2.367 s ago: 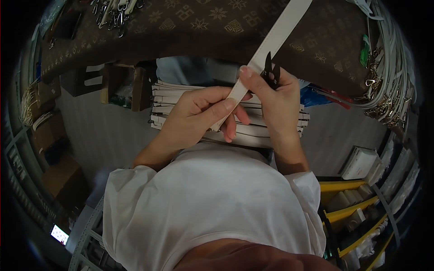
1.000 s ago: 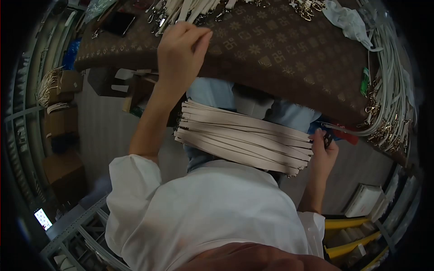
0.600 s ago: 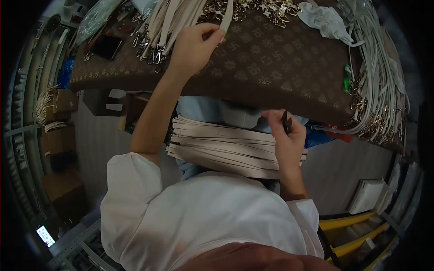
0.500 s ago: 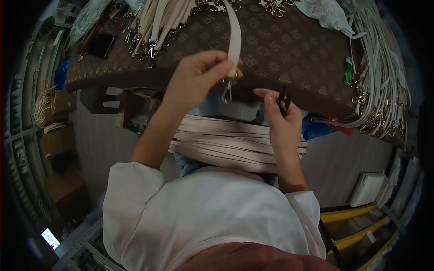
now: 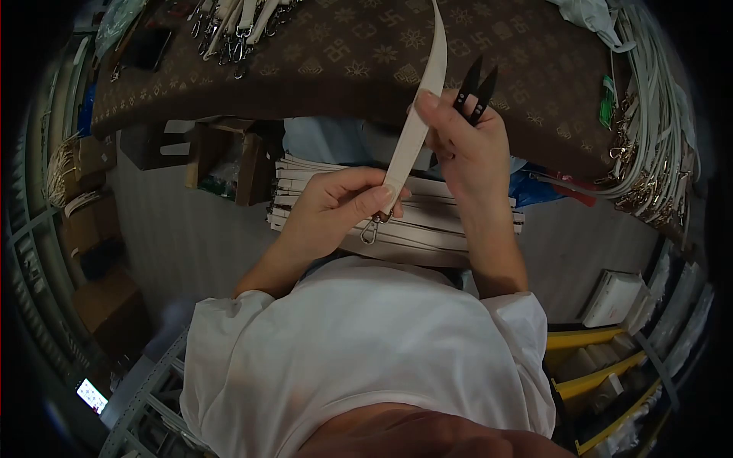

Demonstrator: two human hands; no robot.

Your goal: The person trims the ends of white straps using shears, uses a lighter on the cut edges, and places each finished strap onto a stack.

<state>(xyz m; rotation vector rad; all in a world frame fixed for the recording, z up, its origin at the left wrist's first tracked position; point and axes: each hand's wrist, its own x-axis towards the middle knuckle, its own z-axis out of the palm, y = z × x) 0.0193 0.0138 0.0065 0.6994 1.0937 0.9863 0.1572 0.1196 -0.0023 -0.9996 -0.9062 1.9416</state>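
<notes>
A cream strap [image 5: 409, 149] runs slantwise between my hands, its far end trailing up onto the cloth-covered table. My left hand [image 5: 332, 204] pinches its near end, just above a metal swivel clasp [image 5: 370, 230] that hangs below the fingers. Higher up, the thumb and fingers of my right hand [image 5: 473, 156] grip the same strap. Black thread snips [image 5: 475, 88] are also tucked in the right hand, their blades pointing up and away from the strap. Below both hands, a bundle of cream straps [image 5: 431, 246] lies across my lap.
On the brown patterned table [image 5: 336, 84] are straps with silver clasps [image 5: 240, 34] at back left and pale straps with gold clasps [image 5: 649, 114] at right. A green-handled item [image 5: 607, 99] lies near them. An open cardboard box [image 5: 214, 164] stands under the table edge.
My left hand has brought the strap's clasp end down towards my lap. My right hand has moved up and taken hold of the strap, with the snips still in it. The view has shifted slightly.
</notes>
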